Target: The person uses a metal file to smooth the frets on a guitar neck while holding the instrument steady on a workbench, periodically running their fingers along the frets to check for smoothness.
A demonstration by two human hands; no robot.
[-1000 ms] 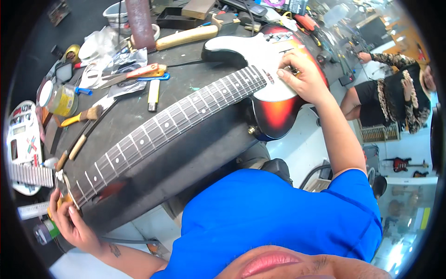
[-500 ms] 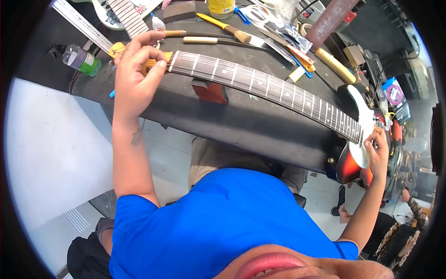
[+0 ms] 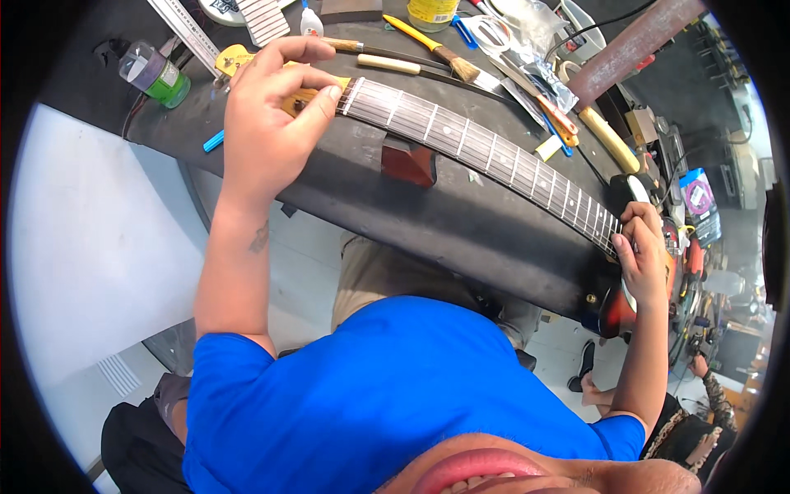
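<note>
An electric guitar [image 3: 485, 151] lies face up across the bench, its dark fretboard running from upper left down to the right. My left hand [image 3: 267, 123] is at the pale wooden headstock [image 3: 234, 59], fingers curled over the strings beside the nut, thumb and index tips close together. At the other end my right hand [image 3: 643, 251] is closed over the highest frets where neck meets body, thumb on the near side. It hides much of the sunburst body [image 3: 613, 317]. A reddish-brown block [image 3: 409, 165] sits under the neck.
Behind the neck lie a brush [image 3: 457, 64], files with wooden handles [image 3: 388, 63] and a yellow-labelled jar [image 3: 432, 11]. A rusty post [image 3: 629, 53] rises at the right. A green-labelled bottle [image 3: 169, 85] stands left. Another person's arm [image 3: 714, 391] shows at lower right.
My right hand has slid left from the body onto the upper frets. My left hand stays at the nut. The whole view has shifted slightly, with bench things now further right.
</note>
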